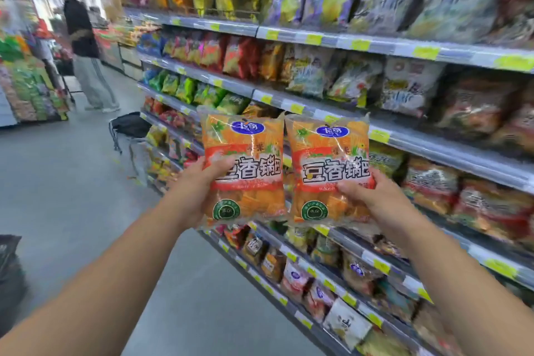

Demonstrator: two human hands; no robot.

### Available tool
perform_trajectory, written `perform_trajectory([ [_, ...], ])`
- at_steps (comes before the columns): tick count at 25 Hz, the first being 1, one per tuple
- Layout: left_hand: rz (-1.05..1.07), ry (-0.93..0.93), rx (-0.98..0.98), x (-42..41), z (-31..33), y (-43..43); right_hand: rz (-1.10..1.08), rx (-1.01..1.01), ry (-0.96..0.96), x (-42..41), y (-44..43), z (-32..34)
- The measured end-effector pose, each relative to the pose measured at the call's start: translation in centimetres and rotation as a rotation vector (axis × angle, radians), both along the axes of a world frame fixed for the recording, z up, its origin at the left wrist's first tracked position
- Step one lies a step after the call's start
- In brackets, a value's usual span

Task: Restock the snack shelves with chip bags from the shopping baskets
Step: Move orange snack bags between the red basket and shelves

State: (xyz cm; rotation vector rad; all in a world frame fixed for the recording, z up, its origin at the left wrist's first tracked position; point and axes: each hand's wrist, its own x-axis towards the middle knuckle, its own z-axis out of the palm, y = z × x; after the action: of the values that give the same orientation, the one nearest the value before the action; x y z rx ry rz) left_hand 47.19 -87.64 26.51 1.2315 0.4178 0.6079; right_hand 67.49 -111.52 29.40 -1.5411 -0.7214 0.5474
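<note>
The left hand is gripping the left orange bag by its lower left side, thumb lying across the front of the pack and the fingers wrapped out of sight behind it. The right hand is clamping the right orange bag at its lower right side in the same way, thumb on the front. Both bags are being held upright in the air, side by side, with their inner edges touching or nearly so; the exact contact is hard to tell. They are hanging in front of the snack shelves, level with the middle tiers, and are not resting on any shelf.

The shelf edges, lined with yellow price tags, are running diagonally from the upper left down to the lower right, and every tier in view is looking packed with bags, much of it blurred. To the left of the shelving the grey aisle floor is lying open and wide. A black basket is sitting on the floor close against the shelf base further along the aisle. Beyond it another person is standing in the aisle, well apart from the hands. A dark object is intruding at the left edge of the view.
</note>
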Motion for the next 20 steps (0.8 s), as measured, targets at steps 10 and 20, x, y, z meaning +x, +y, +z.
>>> perform_trajectory([
  [10, -0.285, 0.015, 0.118, 18.2, 5.5, -11.1, -0.300, 0.038, -0.032, 9.2, -15.3, 3.9],
  [20, -0.523, 0.030, 0.131, 33.1, 7.5, -13.1, -0.564, 0.030, -0.004, 17.6, -17.8, 4.6],
])
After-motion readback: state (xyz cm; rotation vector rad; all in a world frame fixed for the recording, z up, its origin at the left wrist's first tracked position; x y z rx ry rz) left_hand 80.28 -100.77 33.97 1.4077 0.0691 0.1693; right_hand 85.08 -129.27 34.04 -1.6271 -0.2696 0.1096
